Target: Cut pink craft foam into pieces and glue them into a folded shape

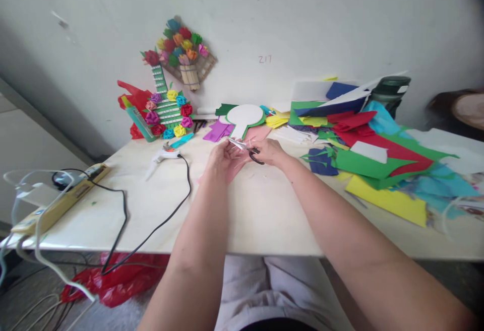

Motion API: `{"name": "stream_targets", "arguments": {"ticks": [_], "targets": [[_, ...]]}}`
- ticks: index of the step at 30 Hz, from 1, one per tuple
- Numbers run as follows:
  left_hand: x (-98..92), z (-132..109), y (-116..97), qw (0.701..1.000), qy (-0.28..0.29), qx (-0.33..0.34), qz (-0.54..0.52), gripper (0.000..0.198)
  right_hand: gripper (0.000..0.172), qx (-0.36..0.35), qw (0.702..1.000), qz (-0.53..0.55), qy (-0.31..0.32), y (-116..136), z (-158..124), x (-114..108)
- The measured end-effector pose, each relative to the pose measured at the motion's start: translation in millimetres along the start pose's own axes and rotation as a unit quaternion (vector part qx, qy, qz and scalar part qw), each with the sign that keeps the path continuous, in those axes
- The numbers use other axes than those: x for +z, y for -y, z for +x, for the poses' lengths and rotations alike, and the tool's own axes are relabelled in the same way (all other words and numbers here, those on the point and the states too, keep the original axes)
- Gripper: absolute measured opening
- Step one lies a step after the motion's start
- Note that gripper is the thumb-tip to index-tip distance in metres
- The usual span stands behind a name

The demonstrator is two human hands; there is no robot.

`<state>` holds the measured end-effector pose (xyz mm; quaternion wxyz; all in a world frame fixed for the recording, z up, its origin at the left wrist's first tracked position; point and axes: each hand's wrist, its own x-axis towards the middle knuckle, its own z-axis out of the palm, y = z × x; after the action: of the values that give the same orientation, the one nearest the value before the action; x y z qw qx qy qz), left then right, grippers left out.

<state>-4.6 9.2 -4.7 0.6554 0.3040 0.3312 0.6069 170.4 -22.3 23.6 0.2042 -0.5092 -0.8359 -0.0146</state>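
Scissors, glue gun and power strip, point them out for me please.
Scissors (244, 146): head view, on the blades near the pivot.
Glue gun (165, 155): head view, on its white body.
Power strip (79, 188): head view, on its yellowish casing.

Pale tabletop (272, 210) below the fingers (227, 153). Left of them: hot glue gun (164, 155), black cord (189, 181) trailing nearer the body. Farther left: yellowish power strip (62, 201). Beyond, leftward: tilted glue bottle (140, 123); purple paper (219, 130), closer. Right: navy paper (322, 162); farther right, nearer the body, yellow sheet (389, 201).
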Motion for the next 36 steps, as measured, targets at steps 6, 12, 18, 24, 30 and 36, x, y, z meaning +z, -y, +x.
{"name": "stream_targets", "arguments": {"ticks": [6,12,18,24,30,36], "targets": [[0.2,-1,-1,1.000,0.014,-0.004,0.001,0.018,0.027,-0.006,1.000,0.000,-0.016,0,0,0],[1.0,-5,-6,0.999,0.031,-0.015,0.001,0.015,0.027,0.001,1.000,-0.022,-0.019,-1,1,3],[4.4,-11,-9,0.999,0.009,-0.039,0.029,0.011,0.026,0.007,0.999,-0.028,-0.023,-3,2,4],[7.6,-15,-9,0.999,-0.009,-0.030,0.036,0.011,0.028,0.005,1.000,-0.025,-0.018,-3,0,2],[10.2,-17,-10,0.998,-0.009,-0.021,0.052,0.010,0.030,0.008,0.999,-0.034,-0.001,-3,0,1],[12.8,-20,-8,0.997,-0.026,-0.032,0.064,0.011,0.029,0.000,0.999,-0.047,-0.001,-5,0,1]]}}
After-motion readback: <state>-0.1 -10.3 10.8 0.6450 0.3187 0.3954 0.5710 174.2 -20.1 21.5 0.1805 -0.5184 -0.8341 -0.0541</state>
